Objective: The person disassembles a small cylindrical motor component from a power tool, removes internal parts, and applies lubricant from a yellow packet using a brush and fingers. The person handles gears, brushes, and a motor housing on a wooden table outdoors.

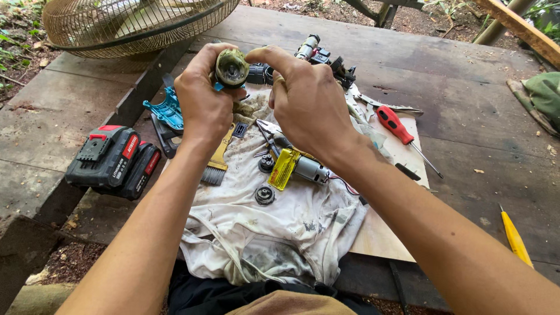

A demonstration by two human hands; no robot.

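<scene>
My left hand (pixel 203 96) and my right hand (pixel 306 99) together hold up a small round greenish part (pixel 231 68) with a dark hollow middle, gripped between thumbs and fingertips above a dirty white cloth (pixel 274 227). On the cloth below lie a small electric motor with a yellow label (pixel 297 167), a pair of pliers (pixel 269 135), two dark gears (pixel 265 179) and a brush with a yellow handle (pixel 219 160). A turquoise tool housing (pixel 166 111) sits just left of my left hand.
Two black-and-red battery packs (pixel 114 160) lie at the left. A red-handled screwdriver (pixel 399 129) and dark tool parts (pixel 326 58) rest at the right and behind. A yellow tool (pixel 514 236) lies far right. A fan guard (pixel 131 23) stands top left on the wooden platform (pixel 466 76).
</scene>
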